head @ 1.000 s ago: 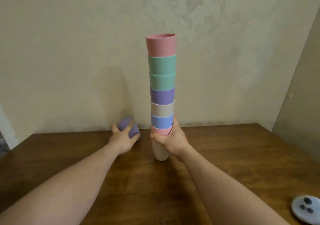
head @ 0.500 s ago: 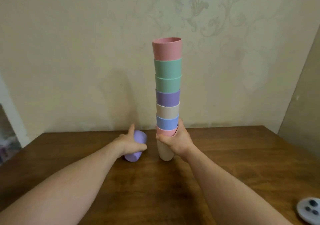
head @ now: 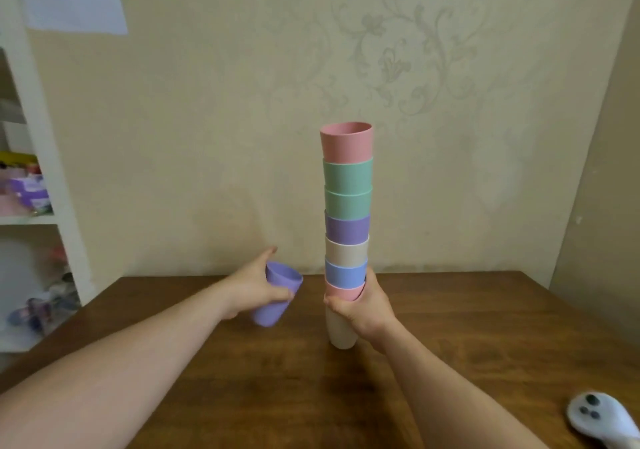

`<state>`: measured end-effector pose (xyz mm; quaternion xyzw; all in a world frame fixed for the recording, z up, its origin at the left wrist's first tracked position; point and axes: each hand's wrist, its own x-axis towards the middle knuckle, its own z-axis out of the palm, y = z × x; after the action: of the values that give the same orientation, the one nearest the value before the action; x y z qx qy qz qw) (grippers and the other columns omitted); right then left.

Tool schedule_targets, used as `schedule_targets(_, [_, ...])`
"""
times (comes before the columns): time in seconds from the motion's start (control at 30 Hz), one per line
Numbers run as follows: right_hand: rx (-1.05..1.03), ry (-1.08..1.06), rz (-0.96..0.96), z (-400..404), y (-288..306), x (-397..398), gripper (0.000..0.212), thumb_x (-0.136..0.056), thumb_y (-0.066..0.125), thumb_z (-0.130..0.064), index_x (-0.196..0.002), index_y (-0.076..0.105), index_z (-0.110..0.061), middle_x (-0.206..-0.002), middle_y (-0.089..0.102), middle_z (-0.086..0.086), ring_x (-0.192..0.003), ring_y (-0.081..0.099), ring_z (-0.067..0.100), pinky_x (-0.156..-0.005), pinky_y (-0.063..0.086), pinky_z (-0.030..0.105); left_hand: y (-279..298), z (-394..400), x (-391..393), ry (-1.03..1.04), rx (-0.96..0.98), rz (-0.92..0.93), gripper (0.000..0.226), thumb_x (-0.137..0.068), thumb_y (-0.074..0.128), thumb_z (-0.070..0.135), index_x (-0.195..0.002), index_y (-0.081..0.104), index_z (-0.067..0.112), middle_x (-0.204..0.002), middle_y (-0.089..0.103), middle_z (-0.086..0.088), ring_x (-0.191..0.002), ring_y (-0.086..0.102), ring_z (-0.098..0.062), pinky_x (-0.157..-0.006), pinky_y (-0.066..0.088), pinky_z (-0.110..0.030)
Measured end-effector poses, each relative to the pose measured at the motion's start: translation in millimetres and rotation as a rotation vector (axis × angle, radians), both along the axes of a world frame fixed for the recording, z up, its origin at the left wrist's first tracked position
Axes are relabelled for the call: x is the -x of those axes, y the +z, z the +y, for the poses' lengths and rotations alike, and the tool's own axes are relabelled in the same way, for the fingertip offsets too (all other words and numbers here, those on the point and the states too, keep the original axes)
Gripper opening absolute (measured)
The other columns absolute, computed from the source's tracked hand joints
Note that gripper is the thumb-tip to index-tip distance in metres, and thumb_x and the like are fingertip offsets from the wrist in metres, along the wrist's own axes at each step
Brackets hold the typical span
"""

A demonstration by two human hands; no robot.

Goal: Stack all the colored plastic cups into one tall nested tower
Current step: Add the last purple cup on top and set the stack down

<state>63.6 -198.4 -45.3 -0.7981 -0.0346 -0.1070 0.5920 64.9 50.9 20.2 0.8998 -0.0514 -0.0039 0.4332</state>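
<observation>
A tall nested tower of cups (head: 347, 220) stands on the wooden table (head: 311, 396), with a pink cup on top, then two green, a purple, a beige, a blue, a pink and a cream one at the bottom. My right hand (head: 363, 305) grips the tower low down, around the lower pink and cream cups. To the left of the tower, my left hand (head: 254, 287) holds a single purple cup (head: 275, 298), mouth up and tilted to the right, lifted a little off the table.
A white controller (head: 599, 419) lies at the table's front right corner. A white shelf unit (head: 38, 178) with assorted items stands at the left. The patterned wall is close behind the table.
My left hand has picked the purple cup up from the table's back, turned it mouth-up and brought it nearer the tower. My right hand stays on the tower.
</observation>
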Motion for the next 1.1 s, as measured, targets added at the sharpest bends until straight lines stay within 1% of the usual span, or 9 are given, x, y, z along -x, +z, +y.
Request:
schedule_targets(0.1, [0.004, 0.004, 0.007, 0, 1, 8, 0.074, -0.066, 0.096, -0.039, -0.128, 0.056, -0.042, -0.115, 0.075, -0.013, -0.104, 0.074, 0.013, -0.096, 0.064, 0.046, 61, -13, -2, 0.108, 0.383, -0.258, 0.082, -0.072, 0.098, 0.019, -0.144, 0.06, 0.013, -0.132, 0.075, -0.008, -0.126, 0.072, -0.03, -0.093, 0.058, -0.033])
schedule_targets(0.3, [0.004, 0.019, 0.013, -2, 2, 15, 0.076, -0.061, 0.093, -0.044, -0.128, 0.056, -0.044, -0.115, 0.075, -0.013, -0.105, 0.074, 0.014, -0.094, 0.064, 0.046, 205, -56, 41, 0.187, 0.84, -0.768, 0.066, -0.085, 0.086, 0.037, -0.139, 0.05, 0.022, -0.128, 0.067, 0.009, -0.11, 0.069, -0.003, -0.094, 0.055, -0.02])
schedule_targets(0.37, [0.007, 0.024, 0.017, -2, 1, 15, 0.074, -0.063, 0.094, -0.042, -0.127, 0.056, -0.044, -0.116, 0.074, -0.012, -0.105, 0.074, 0.013, -0.094, 0.064, 0.045, 235, -70, 55, 0.113, 0.905, -0.786, 0.078, -0.073, 0.087, 0.051, -0.135, 0.055, 0.018, -0.128, 0.072, 0.003, -0.116, 0.074, -0.013, -0.101, 0.061, -0.034])
schedule_targets(0.43, [0.005, 0.026, 0.016, -2, 1, 14, 0.074, -0.065, 0.094, -0.04, -0.127, 0.055, -0.044, -0.117, 0.074, -0.012, -0.105, 0.074, 0.012, -0.094, 0.064, 0.044, 244, -85, 63, 0.032, 0.824, -0.785, 0.084, -0.068, 0.09, 0.051, -0.136, 0.058, 0.014, -0.128, 0.073, -0.002, -0.117, 0.075, -0.016, -0.102, 0.063, -0.038])
schedule_targets(0.53, [0.007, 0.033, 0.008, -2, 1, 14, 0.077, -0.067, 0.095, -0.039, -0.131, 0.054, -0.044, -0.117, 0.073, -0.014, -0.106, 0.073, 0.012, -0.095, 0.064, 0.044, 235, -105, 61, -0.028, 0.631, -0.741, 0.078, -0.086, 0.092, 0.032, -0.151, 0.05, 0.016, -0.134, 0.069, 0.004, -0.111, 0.07, -0.004, -0.091, 0.061, -0.022])
schedule_targets(0.6, [0.002, 0.032, 0.008, -2, 1, 14, 0.077, -0.067, 0.096, -0.037, -0.132, 0.054, -0.043, -0.116, 0.074, -0.014, -0.106, 0.073, 0.012, -0.095, 0.064, 0.043, 224, -115, 51, -0.036, 0.604, -0.681, 0.081, -0.088, 0.091, 0.029, -0.155, 0.047, 0.019, -0.137, 0.068, 0.005, -0.116, 0.07, -0.008, -0.097, 0.061, -0.027])
schedule_targets(0.67, [-0.001, 0.031, 0.008, -3, -1, 14, 0.077, -0.069, 0.096, -0.035, -0.133, 0.054, -0.042, -0.117, 0.074, -0.014, -0.106, 0.073, 0.012, -0.096, 0.064, 0.044, 215, -123, 40, -0.047, 0.591, -0.61, 0.084, -0.086, 0.092, 0.031, -0.156, 0.046, 0.02, -0.136, 0.068, 0.005, -0.12, 0.07, -0.014, -0.101, 0.061, -0.034])
schedule_targets(0.83, [0.016, 0.037, 0.005, 0, -1, 14, 0.078, -0.066, 0.095, -0.043, -0.131, 0.052, -0.047, -0.117, 0.072, -0.015, -0.107, 0.072, 0.013, -0.097, 0.064, 0.045, 201, -132, 30, -0.062, 0.633, -0.54, 0.079, -0.093, 0.085, 0.033, -0.156, 0.037, 0.029, -0.125, 0.065, 0.012, -0.106, 0.07, -0.009, -0.085, 0.057, -0.026])
schedule_targets(1.1, [-0.008, 0.034, -0.01, -1, -6, 18, 0.083, -0.069, 0.096, -0.04, -0.135, 0.047, -0.05, -0.122, 0.071, -0.018, -0.111, 0.071, 0.01, -0.1, 0.062, 0.042, 137, -131, 21, -0.056, 0.505, -0.576, 0.094, -0.085, 0.084, 0.05, -0.159, 0.026, 0.044, -0.129, 0.069, 0.019, -0.111, 0.075, -0.013, -0.095, 0.062, -0.039])
